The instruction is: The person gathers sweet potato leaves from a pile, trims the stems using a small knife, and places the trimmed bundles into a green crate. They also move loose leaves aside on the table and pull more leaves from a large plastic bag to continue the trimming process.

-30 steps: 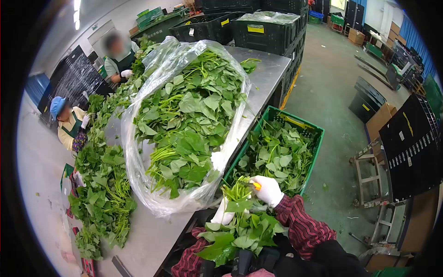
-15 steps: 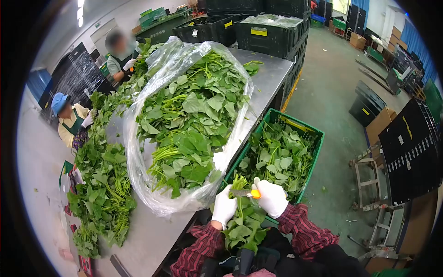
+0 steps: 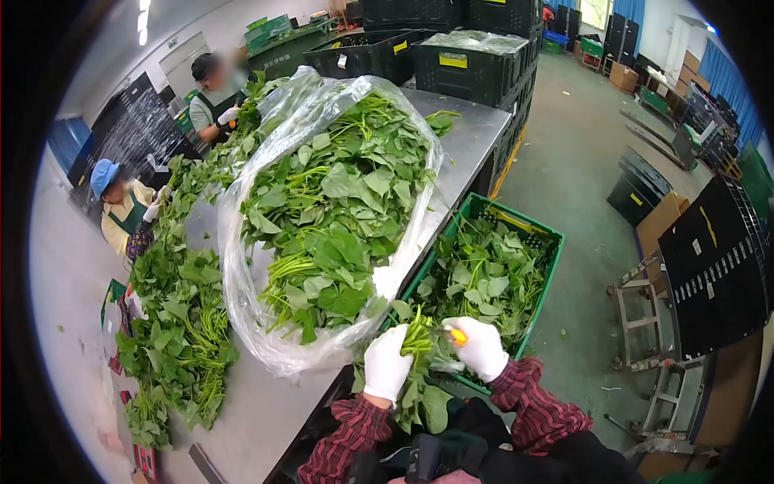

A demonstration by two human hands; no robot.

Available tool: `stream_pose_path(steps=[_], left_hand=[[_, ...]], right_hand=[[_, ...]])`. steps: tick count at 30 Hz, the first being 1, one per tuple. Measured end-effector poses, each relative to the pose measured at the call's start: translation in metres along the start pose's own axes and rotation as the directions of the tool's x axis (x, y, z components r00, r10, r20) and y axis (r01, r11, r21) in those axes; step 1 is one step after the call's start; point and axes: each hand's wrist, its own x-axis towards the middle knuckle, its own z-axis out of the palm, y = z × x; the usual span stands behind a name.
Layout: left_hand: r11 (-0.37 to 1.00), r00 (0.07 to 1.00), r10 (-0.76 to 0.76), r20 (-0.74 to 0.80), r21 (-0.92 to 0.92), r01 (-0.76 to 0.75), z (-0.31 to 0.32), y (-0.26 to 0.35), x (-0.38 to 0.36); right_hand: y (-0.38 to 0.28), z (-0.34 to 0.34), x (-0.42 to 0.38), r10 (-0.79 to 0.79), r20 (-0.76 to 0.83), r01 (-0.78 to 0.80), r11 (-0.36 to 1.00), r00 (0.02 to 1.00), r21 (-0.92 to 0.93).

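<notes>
My left hand [image 3: 387, 363], in a white glove, is closed round a bunch of leafy greens [image 3: 427, 403], stems up and leaves hanging down. Just right of the stems, my right hand [image 3: 478, 348], also gloved, grips the orange handle of a knife [image 3: 456, 335]; its blade points left at the stems. Behind my hands a green crate [image 3: 556, 262] holds loose leaves. To the left, a large clear plastic bag [image 3: 242, 319] full of greens lies open on the metal table [image 3: 270, 411].
Piled greens [image 3: 181, 323] run along the table's left side. Two co-workers, one in a blue cap [image 3: 105, 176], stand across the table. Stacked black crates [image 3: 468, 77] rise at its far end. A cart with a black panel [image 3: 713, 266] stands at right.
The blade has moved from across the stems to their right, and its angle has changed. The bunch in my left hand has turned, its stems now leaning right. One co-worker's head has lifted.
</notes>
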Motion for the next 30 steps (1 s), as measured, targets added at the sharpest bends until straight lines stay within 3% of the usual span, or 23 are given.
stream_pose_path(steps=[1,2,3,5,7,9,12,13,14,15,17,18,19,20,21,22,23,24,25,26,28,30], left_hand=[[0.998,0.999,0.033,-0.002,0.061,-0.032,-0.001,0.003,-0.002],[0.99,0.994,0.109,-0.023,0.091,-0.107,-0.001,0.0,-0.005],[0.983,0.988,0.152,-0.037,0.109,-0.147,-0.008,0.007,-0.007],[0.993,0.993,0.112,-0.047,0.029,-0.111,-0.006,-0.005,-0.013],[0.992,0.991,0.125,-0.053,0.042,-0.123,-0.015,-0.004,-0.018],[0.99,0.988,0.132,-0.082,0.054,-0.128,-0.016,-0.004,-0.016],[0.974,0.973,0.226,-0.047,0.04,-0.224,-0.008,-0.002,-0.02],[0.969,0.968,0.246,-0.054,0.01,-0.246,-0.007,-0.001,-0.024],[0.969,0.968,0.238,-0.078,-0.044,-0.242,-0.01,0.002,-0.027],[0.972,0.983,0.17,-0.069,-0.149,-0.179,-0.014,0.002,-0.031],[0.902,0.999,-0.024,0.024,-0.431,0.032,-0.049,0.004,-0.033],[0.89,0.996,-0.074,-0.044,-0.454,0.046,-0.072,0.0,-0.034],[0.872,0.988,-0.12,-0.099,-0.487,0.057,-0.096,-0.004,-0.038],[0.755,0.975,-0.221,-0.021,-0.637,0.157,-0.126,-0.009,-0.038],[0.807,0.967,-0.238,-0.096,-0.574,0.142,-0.157,-0.014,-0.041],[0.961,0.975,-0.056,-0.214,-0.276,-0.005,-0.189,-0.027,-0.04],[0.988,0.937,0.152,-0.315,0.051,-0.143,-0.231,-0.016,-0.035],[0.937,0.874,0.317,-0.368,0.265,-0.228,-0.259,-0.021,-0.032],[0.807,0.873,0.358,-0.33,0.579,-0.112,-0.29,-0.019,-0.032],[0.667,0.862,0.386,-0.329,0.745,-0.015,-0.314,-0.014,-0.03],[0.405,0.796,0.499,-0.342,0.905,0.135,-0.347,-0.037,-0.023],[0.239,0.812,0.506,-0.291,0.952,0.192,-0.374,-0.076,-0.018]], right_hand=[[-0.006,0.003,0.0,0.007,0.02,-0.008,1.0,1.0,0.015],[0.006,0.011,0.001,0.085,0.149,-0.069,0.992,0.985,-0.11],[0.029,0.022,-0.001,0.032,0.136,-0.023,0.998,0.99,-0.067],[0.066,0.033,0.001,0.392,0.309,-0.234,0.866,0.866,-0.442],[0.101,0.039,-0.009,0.39,0.299,-0.243,0.871,0.871,-0.427],[0.061,0.018,-0.005,0.353,0.205,-0.269,0.898,0.913,-0.347],[0.006,0.008,-0.003,0.069,0.119,-0.063,0.997,0.99,-0.051],[0.005,0.01,-0.004,0.089,0.192,-0.079,0.995,0.977,-0.061],[0.001,0.01,-0.001,0.23,0.275,-0.197,0.97,0.933,-0.142],[0.034,0.026,-0.001,0.228,0.309,-0.138,0.948,0.923,-0.287],[0.088,0.036,-0.009,0.351,0.28,-0.266,0.916,0.893,-0.299],[0.096,0.032,-0.011,0.401,0.244,-0.311,0.89,0.883,-0.333],[0.097,0.026,-0.015,0.417,0.242,-0.405,0.909,0.876,-0.099],[0.101,0.025,-0.017,0.455,0.251,-0.486,0.871,0.854,0.074],[0.103,0.024,-0.017,0.461,0.271,-0.514,0.84,0.845,0.175],[0.089,0.017,-0.012,0.483,0.284,-0.539,0.824,0.828,0.171],[0.077,0.013,-0.009,0.508,0.295,-0.566,0.807,0.81,0.166],[0.079,0.015,-0.008,0.505,0.287,-0.561,0.811,0.814,0.163],[0.076,0.016,-0.006,0.5,0.288,-0.557,0.813,0.817,0.167],[0.072,0.017,-0.005,0.504,0.295,-0.563,0.81,0.812,0.166],[0.079,0.027,-0.006,0.515,0.308,-0.572,0.809,0.8,0.135],[0.078,0.038,-0.007,0.487,0.299,-0.53,0.845,0.821,0.079]])
